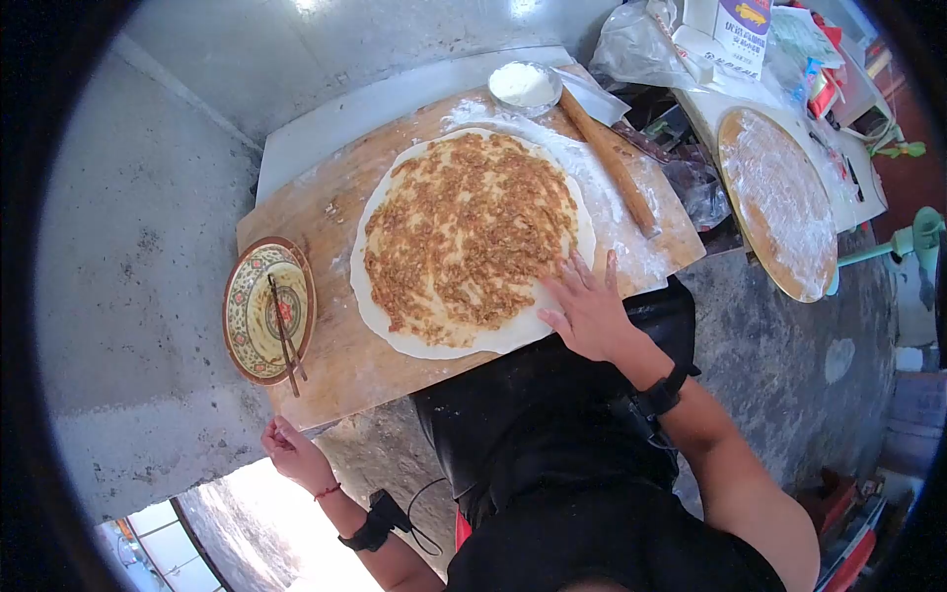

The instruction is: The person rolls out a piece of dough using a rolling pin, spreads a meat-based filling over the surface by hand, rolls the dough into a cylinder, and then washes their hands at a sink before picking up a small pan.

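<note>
A large round sheet of dough [481, 342] lies on a floured wooden board [355, 377], most of it covered with a brown filling [473, 229]. Fingers spread, my right hand [588, 307] rests at the dough's lower right edge, by the filling. My left hand [294, 453] is off the board, just below its lower left edge, with the fingers curled; nothing shows in it. A patterned oval bowl [248, 296] stands on the board's left side above that hand, with chopsticks [283, 333] lying across it.
A wooden rolling pin [610, 163] lies right of the dough, near a bowl of flour [524, 85]. Further right, a floured round board [777, 200] leans against a side table [858, 177] with bags and packages. Grey walls [148, 259] border the left and back.
</note>
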`<state>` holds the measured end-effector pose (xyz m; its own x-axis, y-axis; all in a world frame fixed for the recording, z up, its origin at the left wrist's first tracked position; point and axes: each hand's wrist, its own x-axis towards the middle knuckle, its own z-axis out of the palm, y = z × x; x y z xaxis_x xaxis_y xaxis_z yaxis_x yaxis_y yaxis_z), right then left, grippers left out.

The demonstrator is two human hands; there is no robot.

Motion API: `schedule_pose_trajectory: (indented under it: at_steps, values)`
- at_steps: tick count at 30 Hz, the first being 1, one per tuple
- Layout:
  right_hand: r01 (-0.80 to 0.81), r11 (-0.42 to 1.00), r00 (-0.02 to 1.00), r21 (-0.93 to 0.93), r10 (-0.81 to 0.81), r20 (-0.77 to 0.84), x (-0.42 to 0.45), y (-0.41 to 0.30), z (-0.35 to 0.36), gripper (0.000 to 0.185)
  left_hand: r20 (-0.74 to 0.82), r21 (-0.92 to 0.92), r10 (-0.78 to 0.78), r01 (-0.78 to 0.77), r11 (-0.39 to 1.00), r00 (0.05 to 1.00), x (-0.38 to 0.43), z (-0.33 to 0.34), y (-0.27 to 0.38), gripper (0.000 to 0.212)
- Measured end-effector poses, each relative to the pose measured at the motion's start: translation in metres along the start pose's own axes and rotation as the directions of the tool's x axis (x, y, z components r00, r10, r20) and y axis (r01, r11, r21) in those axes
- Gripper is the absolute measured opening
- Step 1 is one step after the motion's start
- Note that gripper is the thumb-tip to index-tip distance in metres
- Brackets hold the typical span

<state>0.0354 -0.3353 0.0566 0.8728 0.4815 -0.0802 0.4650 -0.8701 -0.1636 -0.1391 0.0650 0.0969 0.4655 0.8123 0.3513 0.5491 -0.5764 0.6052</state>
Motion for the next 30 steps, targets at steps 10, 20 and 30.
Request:
schedule_pose_trajectory:
  at_steps: [10,20,30]
  values:
    - [-0.107,0.994,0.992,-0.036,0.104,-0.065,0.032,0.030,0.020,0.065,-0.020,-0.067,0.027,-0.029,0.997,0.999,0.002,-0.003,-0.001,0.035]
    - [-0.022,0.999,0.999,-0.042,0.021,-0.030,-0.008,-0.012,0.013,0.066,-0.004,-0.132,0.027,-0.028,0.991,1.000,0.006,0.001,0.009,0.031]
    - [0.087,0.996,0.995,0.036,-0.086,-0.041,0.030,-0.008,0.023,0.063,-0.004,-0.186,0.013,-0.014,0.983,1.000,0.002,0.001,0.019,0.029]
